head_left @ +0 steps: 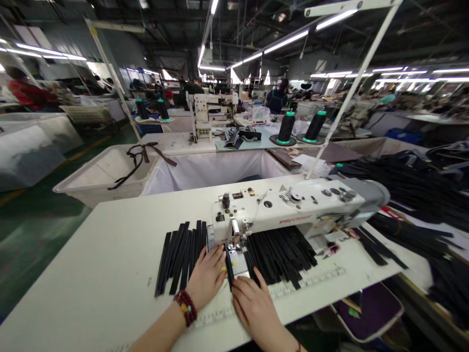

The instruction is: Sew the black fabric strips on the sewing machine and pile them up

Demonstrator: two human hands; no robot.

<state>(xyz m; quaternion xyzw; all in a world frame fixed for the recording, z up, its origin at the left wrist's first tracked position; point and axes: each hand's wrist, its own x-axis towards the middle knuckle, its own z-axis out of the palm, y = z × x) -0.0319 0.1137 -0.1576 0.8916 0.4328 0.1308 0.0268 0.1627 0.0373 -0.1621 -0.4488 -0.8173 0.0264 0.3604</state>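
A narrow black strip lies lengthwise under the presser foot of a white sewing machine. My left hand rests flat to the left of this strip, its fingertips beside the foot and its thumb close to the strip's edge. At the near end, my right hand has bent fingertips on the strip, with one finger stretched forward to the right. Several black strips lie in a row left of my left hand. A wider row of black strips spreads under the machine arm.
Pink-handled snips lie right of the strips. A ruler tape runs along the tabletop. Behind the table stand a cloth-lined bin and two black thread cones. Black material is heaped at right.
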